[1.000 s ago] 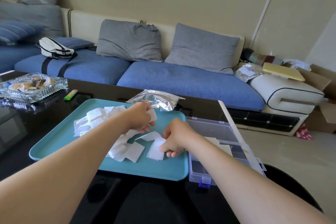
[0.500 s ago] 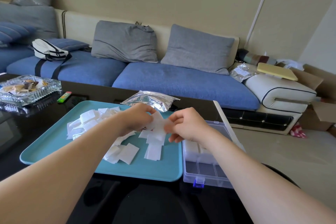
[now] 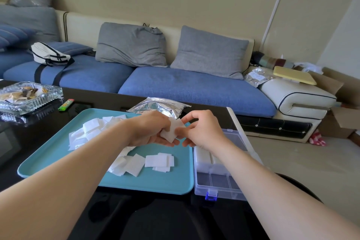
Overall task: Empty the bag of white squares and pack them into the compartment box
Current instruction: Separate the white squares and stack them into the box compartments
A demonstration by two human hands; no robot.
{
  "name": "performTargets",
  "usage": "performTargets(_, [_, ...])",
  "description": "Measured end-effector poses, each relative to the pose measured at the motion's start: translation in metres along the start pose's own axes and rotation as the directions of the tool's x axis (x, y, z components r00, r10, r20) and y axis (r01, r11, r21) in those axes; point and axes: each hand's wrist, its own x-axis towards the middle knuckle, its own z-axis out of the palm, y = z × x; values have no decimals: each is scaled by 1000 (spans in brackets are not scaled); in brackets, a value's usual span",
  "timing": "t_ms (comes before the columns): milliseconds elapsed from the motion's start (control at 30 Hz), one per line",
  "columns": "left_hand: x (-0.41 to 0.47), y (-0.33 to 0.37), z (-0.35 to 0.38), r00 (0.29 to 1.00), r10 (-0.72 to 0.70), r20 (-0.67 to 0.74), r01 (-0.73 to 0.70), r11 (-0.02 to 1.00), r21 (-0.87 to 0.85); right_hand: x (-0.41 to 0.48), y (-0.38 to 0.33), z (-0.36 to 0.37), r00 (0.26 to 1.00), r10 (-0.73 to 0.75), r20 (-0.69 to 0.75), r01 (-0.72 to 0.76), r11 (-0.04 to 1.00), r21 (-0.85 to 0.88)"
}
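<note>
1. Loose white squares (image 3: 91, 128) lie scattered on the teal tray (image 3: 165, 183).
2. Your left hand (image 3: 150, 128) grips a small stack (image 3: 171, 132) above the tray.
3. Your right hand (image 3: 202, 128) pinches that stack.
4. The bag (image 3: 159, 106) lies behind your hands; the compartment box (image 3: 220, 181) sits just right of the tray, partly filled.

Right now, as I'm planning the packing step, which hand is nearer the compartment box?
Right. The right hand hangs by the tray-side edge of the compartment box; the left hand is farther left, over the teal tray.
</note>
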Motion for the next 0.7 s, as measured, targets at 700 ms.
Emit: performTargets(700, [-2,6,21,997,23,-71,-22,1000,9,1,5,22,967,-254,8,230,863,-451])
